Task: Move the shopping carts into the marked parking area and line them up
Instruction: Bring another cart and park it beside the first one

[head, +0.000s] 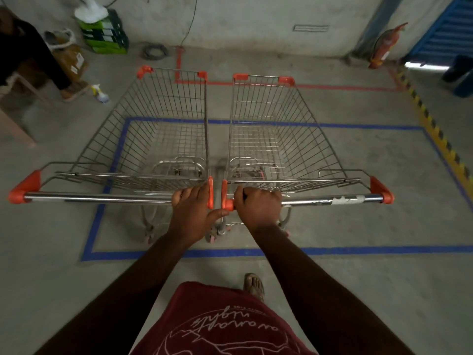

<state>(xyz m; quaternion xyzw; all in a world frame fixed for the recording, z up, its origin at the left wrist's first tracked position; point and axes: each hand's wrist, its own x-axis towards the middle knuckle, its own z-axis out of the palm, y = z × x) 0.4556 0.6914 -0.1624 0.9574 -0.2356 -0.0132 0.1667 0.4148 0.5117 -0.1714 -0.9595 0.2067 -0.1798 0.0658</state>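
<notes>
Left hand (190,210) grips the left silver wire shopping cart's (153,139) chrome handle; right hand (258,207) wraps the right wire cart's (279,134) bar, inside blue floor-tape rectangle (96,221)

We stand on a grey concrete floor (358,201). A blue tape rectangle (97,221) is marked on it, and two wire shopping carts, the left cart (153,139) and the right cart (276,134), rest on their wheels side by side inside it. Beyond it lies a red tape outline (320,86); a yellow-and-black striped strip (435,129) runs along the right. A spray bottle (101,94), green crates (106,34) and a coiled cable (154,52) sit on the floor at the far left.
</notes>
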